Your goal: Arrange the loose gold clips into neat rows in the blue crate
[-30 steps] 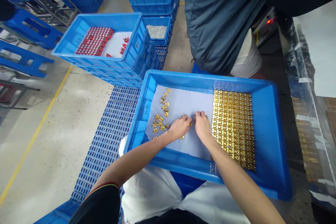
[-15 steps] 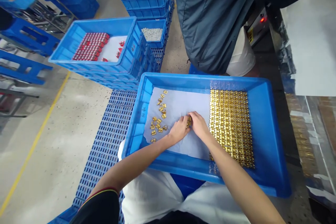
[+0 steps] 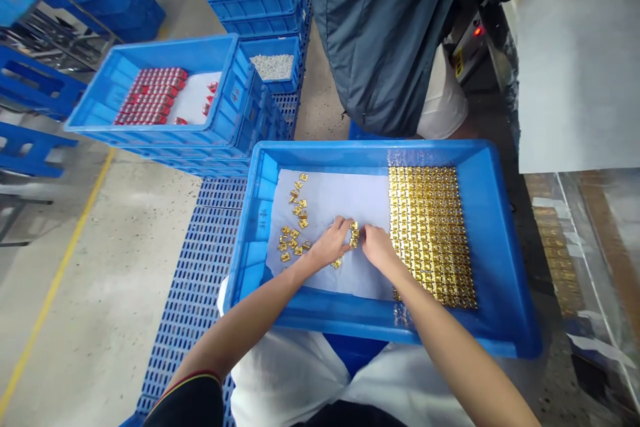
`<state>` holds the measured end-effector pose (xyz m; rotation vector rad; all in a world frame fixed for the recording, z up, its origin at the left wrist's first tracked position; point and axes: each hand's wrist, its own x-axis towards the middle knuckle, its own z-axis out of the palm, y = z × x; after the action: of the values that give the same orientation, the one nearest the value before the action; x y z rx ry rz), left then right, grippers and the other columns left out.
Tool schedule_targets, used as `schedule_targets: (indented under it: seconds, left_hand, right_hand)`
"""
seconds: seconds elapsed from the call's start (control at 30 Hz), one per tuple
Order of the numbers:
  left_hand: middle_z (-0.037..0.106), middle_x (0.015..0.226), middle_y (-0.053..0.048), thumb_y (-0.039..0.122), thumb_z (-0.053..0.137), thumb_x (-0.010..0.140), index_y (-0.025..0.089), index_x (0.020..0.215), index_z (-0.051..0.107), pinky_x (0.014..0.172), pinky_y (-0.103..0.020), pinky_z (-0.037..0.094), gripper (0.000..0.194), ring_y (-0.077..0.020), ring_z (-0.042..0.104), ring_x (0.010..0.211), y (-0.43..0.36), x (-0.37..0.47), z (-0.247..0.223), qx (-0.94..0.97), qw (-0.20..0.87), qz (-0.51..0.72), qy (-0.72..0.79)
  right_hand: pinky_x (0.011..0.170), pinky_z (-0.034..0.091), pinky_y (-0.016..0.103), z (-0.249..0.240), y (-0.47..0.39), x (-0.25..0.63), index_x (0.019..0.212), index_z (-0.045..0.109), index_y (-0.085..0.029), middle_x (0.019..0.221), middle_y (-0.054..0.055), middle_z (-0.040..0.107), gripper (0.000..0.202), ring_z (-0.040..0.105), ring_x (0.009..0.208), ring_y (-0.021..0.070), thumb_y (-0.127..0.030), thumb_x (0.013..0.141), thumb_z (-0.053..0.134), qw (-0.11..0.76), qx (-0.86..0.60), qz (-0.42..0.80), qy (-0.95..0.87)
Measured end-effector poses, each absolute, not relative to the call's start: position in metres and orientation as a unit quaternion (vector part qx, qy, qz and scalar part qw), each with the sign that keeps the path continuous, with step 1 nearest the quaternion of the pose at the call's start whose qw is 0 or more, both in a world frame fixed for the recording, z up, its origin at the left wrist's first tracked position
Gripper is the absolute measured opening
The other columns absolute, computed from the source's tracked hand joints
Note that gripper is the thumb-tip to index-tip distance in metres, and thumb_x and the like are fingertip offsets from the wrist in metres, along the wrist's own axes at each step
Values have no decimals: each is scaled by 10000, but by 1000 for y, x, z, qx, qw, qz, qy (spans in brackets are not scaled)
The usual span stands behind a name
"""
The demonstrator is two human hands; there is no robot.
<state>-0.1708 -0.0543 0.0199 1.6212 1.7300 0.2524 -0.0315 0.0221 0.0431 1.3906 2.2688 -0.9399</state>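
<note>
Left hand [image 3: 331,243] holds a short row of gold metallic pieces [image 3: 355,235] between parted thumb and fingers; right hand [image 3: 379,247] (curled, contents unclear) just beside.

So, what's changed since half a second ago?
The right hand drew slightly right, away from the left hand, baring a short row of gold pieces between them. I can't tell whether either grips it. The large gold grid and blue tray look unchanged.

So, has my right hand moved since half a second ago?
Yes: against the gold rows, your right hand sits slightly nearer them and lower in the view.
</note>
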Motion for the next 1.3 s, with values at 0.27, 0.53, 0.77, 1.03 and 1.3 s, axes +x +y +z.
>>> schedule_targets:
  seconds: [0.27, 0.53, 0.77, 1.03, 1.3]
  left_hand:
    - [397, 1428, -121, 115, 628, 789, 261, 1416, 294, 1069, -423, 472, 725, -250, 508, 1302, -50, -166, 22, 663, 355, 118, 648]
    - [433, 1408, -112, 105, 585, 802, 249, 1374, 380, 1096, -426, 451, 624, -251, 484, 1324, -44, -166, 22, 691, 349, 105, 624]
    - [356, 1459, -118, 135, 604, 844, 268, 1373, 428, 1030, -429, 504, 573, -214, 605, 1104, -47, -168, 25, 696, 332, 75, 632]
    - [361, 1510, -97, 195, 598, 895, 290, 1314, 520, 1057, -429, 469, 437, -256, 538, 1230, -46, -174, 29, 776, 243, -15, 582]
    - [482, 1371, -118, 196, 518, 933, 221, 1177, 573, 961, -394, 522, 252, -244, 564, 1131, -45, -170, 16, 824, 157, 4, 544]
  right_hand:
    - [759, 469, 267, 40, 23, -34, 991, 731, -192, 961, 80, 754, 259, 695, 937, 217, -140, 907, 492, 152, 493, -347, 784]
    - [745, 461, 257, 40, 27, -33, 995, 724, -175, 983, 90, 759, 263, 695, 934, 209, -166, 926, 470, 155, 487, -347, 786]
    - [801, 476, 277, 70, 26, -10, 1067, 681, -159, 987, 100, 753, 238, 694, 943, 213, -206, 946, 481, 115, 498, -351, 784]
    - [742, 545, 296, 93, -47, 82, 1037, 642, -224, 926, 61, 739, 227, 707, 807, 193, -280, 962, 436, -137, 476, -438, 750]
    - [679, 558, 272, 84, -82, 119, 1031, 641, -214, 862, 49, 726, 180, 702, 759, 172, -222, 979, 469, -261, 425, -345, 795]
